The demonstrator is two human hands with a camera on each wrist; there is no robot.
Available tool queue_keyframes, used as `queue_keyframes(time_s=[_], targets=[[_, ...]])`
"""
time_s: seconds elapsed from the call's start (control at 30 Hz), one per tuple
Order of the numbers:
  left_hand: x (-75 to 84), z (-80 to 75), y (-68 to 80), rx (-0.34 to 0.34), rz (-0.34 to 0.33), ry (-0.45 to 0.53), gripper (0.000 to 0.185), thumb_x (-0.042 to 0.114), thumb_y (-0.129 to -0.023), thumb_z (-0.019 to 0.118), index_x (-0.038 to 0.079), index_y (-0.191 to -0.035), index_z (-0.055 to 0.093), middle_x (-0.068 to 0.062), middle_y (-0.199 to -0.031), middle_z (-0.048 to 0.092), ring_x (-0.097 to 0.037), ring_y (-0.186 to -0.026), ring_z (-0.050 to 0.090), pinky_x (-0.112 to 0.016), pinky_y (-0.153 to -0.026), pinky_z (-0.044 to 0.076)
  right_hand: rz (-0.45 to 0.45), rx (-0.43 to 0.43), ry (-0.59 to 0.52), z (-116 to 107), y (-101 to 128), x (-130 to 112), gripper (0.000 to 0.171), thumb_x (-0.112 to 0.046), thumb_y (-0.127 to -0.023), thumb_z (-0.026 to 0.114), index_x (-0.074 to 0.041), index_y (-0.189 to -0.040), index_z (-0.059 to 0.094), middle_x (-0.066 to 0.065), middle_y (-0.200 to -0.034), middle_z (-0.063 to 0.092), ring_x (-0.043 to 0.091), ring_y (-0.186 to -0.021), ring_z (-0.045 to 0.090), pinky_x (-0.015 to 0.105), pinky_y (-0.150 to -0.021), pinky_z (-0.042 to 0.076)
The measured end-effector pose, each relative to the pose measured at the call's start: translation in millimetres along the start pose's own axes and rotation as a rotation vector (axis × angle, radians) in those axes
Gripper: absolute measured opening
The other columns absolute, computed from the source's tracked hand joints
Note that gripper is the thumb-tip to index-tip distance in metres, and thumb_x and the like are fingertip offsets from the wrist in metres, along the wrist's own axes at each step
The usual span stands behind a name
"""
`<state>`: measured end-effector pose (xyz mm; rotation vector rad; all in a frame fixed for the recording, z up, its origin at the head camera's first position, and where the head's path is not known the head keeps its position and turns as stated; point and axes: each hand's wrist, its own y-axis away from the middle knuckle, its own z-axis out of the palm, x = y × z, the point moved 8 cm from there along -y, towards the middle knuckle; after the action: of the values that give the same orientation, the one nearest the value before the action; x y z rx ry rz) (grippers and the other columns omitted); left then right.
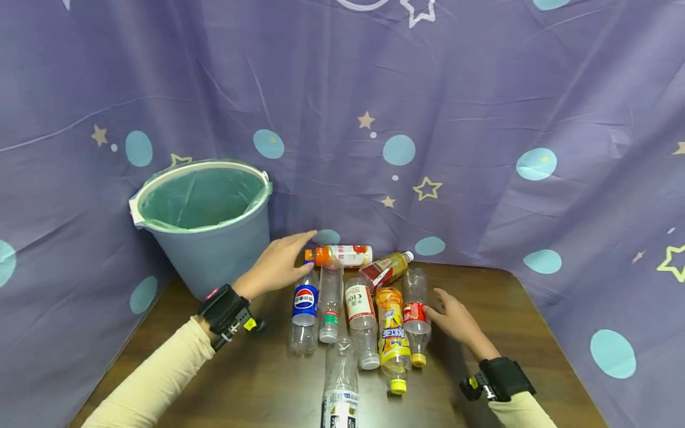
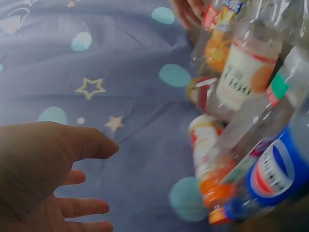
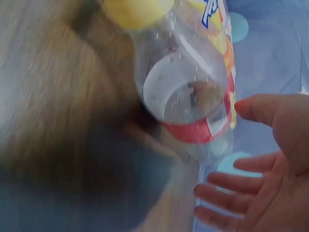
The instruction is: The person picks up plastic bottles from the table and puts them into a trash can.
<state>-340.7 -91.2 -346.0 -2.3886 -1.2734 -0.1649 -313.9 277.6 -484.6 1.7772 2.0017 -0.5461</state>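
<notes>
My left hand is raised between the bucket and the bottles, fingers extended, holding nothing. Nearest to it lies a blue-labelled Pepsi bottle, with an orange-capped bottle behind. On the right, my right hand spreads its fingers beside a red-labelled clear bottle with a yellow cap; the thumb is close to the label, and contact is unclear. Between the hands lie a clear green-labelled bottle, a C100 bottle, an orange-and-yellow drink bottle and a red-labelled bottle of yellowish colour.
A blue-grey bucket lined with a green bag stands at the table's back left. Another clear bottle lies at the front, cut off by the frame. A purple patterned curtain hangs behind the brown wooden table.
</notes>
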Motion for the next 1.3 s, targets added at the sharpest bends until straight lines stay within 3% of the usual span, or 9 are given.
queue_keyframes(time_s=[0.27, 0.53, 0.8, 1.07, 1.3], targets=[[-13.7, 45.4, 27.7, -0.045, -0.088, 0.102, 0.071, 0.025, -0.093, 0.073, 0.006, -0.154, 0.042, -0.021, -0.15, 0.053, -0.043, -0.134, 0.054, -0.063, -0.109, 0.042, 0.146, -0.004, 0.078, 9.5, -4.0, -8.0, 0.083, -0.046, -0.094, 0.067, 0.016, -0.142, 0.043, 0.035, -0.128, 0.062, 0.049, -0.118, 0.062, 0.06, -0.093, 0.052], [-25.1, 66.2, 44.5, -0.077, -0.164, 0.168, 0.072, 0.021, -0.092, 0.073, 0.006, -0.155, 0.041, -0.023, -0.151, 0.051, -0.043, -0.135, 0.054, -0.062, -0.11, 0.042, 0.265, -0.042, 0.154, 23.7, -7.4, -14.5, 0.094, -0.055, -0.086, 0.071, 0.016, -0.142, 0.044, 0.037, -0.131, 0.06, 0.05, -0.115, 0.063, 0.059, -0.087, 0.055], [-36.2, 73.1, 53.2, -0.1, -0.22, 0.2, 0.072, 0.024, -0.094, 0.072, 0.008, -0.156, 0.039, -0.022, -0.153, 0.049, -0.045, -0.137, 0.051, -0.063, -0.111, 0.04, 0.361, -0.026, 0.222, 28.7, -10.8, -1.0, 0.085, -0.054, -0.076, 0.08, 0.01, -0.124, 0.051, 0.022, -0.098, 0.069, 0.034, -0.085, 0.068, 0.046, -0.063, 0.051], [-43.0, 73.7, 58.0, -0.101, -0.245, 0.201, 0.071, 0.026, -0.094, 0.072, 0.007, -0.155, 0.04, -0.022, -0.153, 0.049, -0.044, -0.138, 0.05, -0.065, -0.111, 0.04, 0.333, -0.019, 0.267, 18.7, -13.7, 22.7, 0.087, -0.043, -0.071, 0.088, 0.004, -0.129, 0.043, 0.026, -0.102, 0.065, 0.04, -0.089, 0.068, 0.049, -0.062, 0.05], [-44.3, 75.3, 59.1, -0.093, -0.233, 0.19, 0.069, 0.024, -0.094, 0.072, 0.005, -0.153, 0.042, -0.024, -0.15, 0.051, -0.045, -0.136, 0.051, -0.064, -0.111, 0.041, 0.274, 0.015, 0.244, 4.8, -16.5, 37.6, 0.112, -0.032, -0.061, 0.096, -0.002, -0.147, 0.031, 0.033, -0.11, 0.06, 0.047, -0.093, 0.065, 0.053, -0.063, 0.052]])
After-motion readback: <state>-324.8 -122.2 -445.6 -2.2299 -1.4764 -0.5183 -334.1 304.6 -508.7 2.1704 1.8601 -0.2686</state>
